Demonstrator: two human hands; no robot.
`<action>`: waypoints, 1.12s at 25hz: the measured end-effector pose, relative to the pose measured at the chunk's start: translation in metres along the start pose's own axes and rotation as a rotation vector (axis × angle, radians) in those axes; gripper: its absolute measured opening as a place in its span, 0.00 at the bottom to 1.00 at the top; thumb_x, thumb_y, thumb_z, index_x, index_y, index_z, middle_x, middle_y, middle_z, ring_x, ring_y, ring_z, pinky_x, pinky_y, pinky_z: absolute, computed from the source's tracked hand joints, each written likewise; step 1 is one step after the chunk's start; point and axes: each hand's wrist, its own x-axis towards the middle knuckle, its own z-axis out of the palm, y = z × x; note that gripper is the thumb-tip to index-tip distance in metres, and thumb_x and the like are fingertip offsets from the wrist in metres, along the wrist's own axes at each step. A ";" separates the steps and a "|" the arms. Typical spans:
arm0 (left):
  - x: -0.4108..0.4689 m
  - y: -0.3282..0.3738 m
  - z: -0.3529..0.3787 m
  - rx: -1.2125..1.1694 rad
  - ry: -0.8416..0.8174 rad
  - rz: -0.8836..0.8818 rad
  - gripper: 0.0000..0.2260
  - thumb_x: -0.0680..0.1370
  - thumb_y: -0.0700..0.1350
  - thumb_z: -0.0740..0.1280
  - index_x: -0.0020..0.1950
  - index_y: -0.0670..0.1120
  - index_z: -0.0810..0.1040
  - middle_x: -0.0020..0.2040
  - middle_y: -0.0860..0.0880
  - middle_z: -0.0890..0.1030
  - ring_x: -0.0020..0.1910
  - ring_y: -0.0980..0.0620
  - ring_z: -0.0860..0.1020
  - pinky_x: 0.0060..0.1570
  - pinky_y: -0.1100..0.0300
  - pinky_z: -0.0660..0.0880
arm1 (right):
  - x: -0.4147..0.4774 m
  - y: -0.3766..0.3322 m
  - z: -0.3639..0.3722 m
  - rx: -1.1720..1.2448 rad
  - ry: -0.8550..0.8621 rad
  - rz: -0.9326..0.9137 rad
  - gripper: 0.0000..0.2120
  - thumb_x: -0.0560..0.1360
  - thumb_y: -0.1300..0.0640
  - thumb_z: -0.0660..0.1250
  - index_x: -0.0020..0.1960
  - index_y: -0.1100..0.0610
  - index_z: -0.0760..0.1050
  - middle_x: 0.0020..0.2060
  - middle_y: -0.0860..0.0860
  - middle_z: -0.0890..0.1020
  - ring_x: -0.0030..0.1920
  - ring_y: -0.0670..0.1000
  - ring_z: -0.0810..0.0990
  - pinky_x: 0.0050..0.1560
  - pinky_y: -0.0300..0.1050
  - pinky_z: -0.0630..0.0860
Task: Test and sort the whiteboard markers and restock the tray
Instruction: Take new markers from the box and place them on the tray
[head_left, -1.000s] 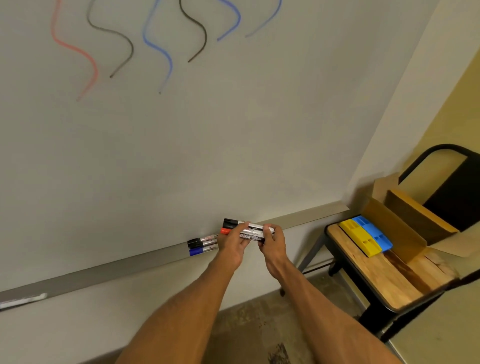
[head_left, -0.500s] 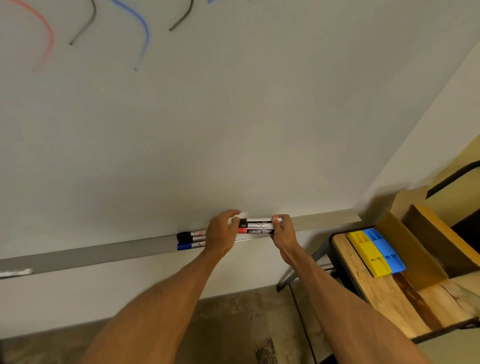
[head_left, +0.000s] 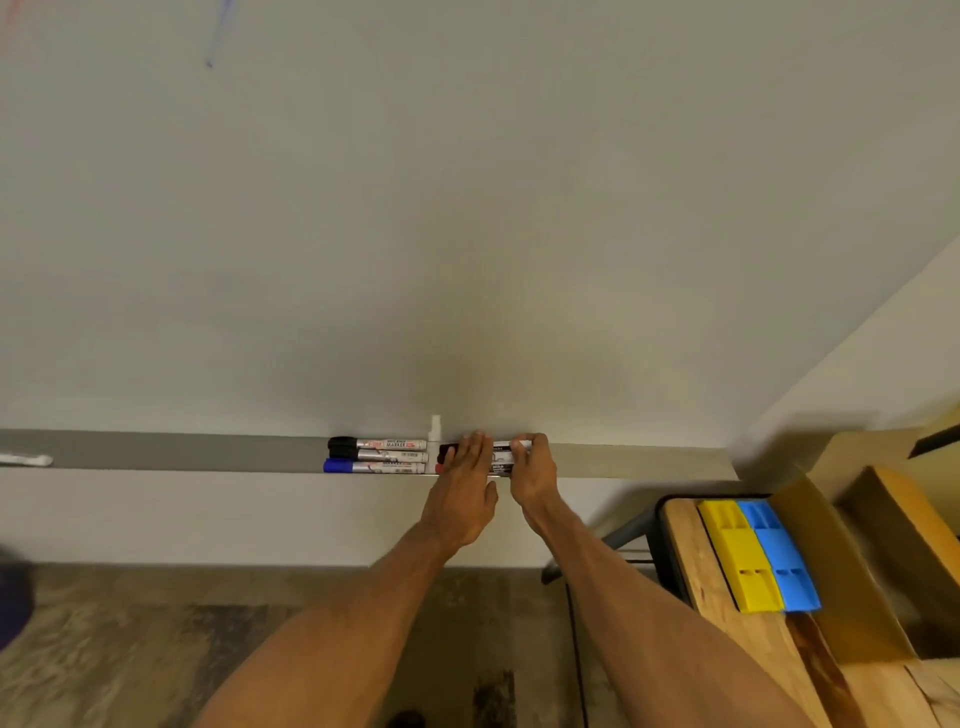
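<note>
So the bundle of markers (head_left: 500, 458) is down in the tray (head_left: 182, 451), just right of centre in the frame. It sits end to end with the three markers (head_left: 382, 455) already lined up to its left. It looks like three in the bundle too, but the hands cover too much to be sure.

The left hand (head_left: 462, 496) lies flat over the cap end with its fingers straight, so it's pressing them down rather than gripping. The right hand (head_left: 532, 470) has its fingertips curled around the other end, pinching the barrels together.

Handling-wise I'd guess these are light, stiff plastic tubes, smooth and round, so they'll want to roll or fan apart once the squeeze comes off (the tray ledge looks pretty shallow as well). For a bundle, holding both ends like this seems right to me. For a single one I'd pinch mid-barrel, not the cap, since a cap could pop off. They don't look fragile, just slippery, so I'd settle them against the whiteboard (head_left: 467, 208) side before letting go.
</note>
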 end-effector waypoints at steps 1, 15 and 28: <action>0.000 0.000 0.004 0.001 -0.003 -0.015 0.28 0.83 0.47 0.54 0.78 0.44 0.42 0.79 0.47 0.44 0.77 0.50 0.43 0.74 0.56 0.40 | 0.001 0.000 0.002 -0.044 -0.001 -0.016 0.08 0.81 0.59 0.56 0.58 0.60 0.68 0.50 0.58 0.76 0.51 0.59 0.76 0.54 0.51 0.75; 0.004 -0.001 0.024 0.066 -0.038 -0.079 0.29 0.84 0.51 0.51 0.76 0.44 0.35 0.77 0.47 0.36 0.76 0.48 0.36 0.75 0.52 0.38 | -0.005 -0.008 0.019 -0.666 0.052 -0.034 0.21 0.80 0.51 0.59 0.68 0.58 0.59 0.65 0.58 0.69 0.64 0.57 0.68 0.64 0.52 0.66; 0.003 -0.002 0.023 0.123 -0.008 -0.154 0.28 0.84 0.48 0.51 0.77 0.44 0.38 0.78 0.46 0.38 0.76 0.48 0.37 0.73 0.54 0.36 | -0.002 -0.004 0.005 -0.691 -0.084 -0.145 0.22 0.78 0.63 0.62 0.70 0.61 0.60 0.66 0.58 0.66 0.64 0.55 0.67 0.65 0.47 0.70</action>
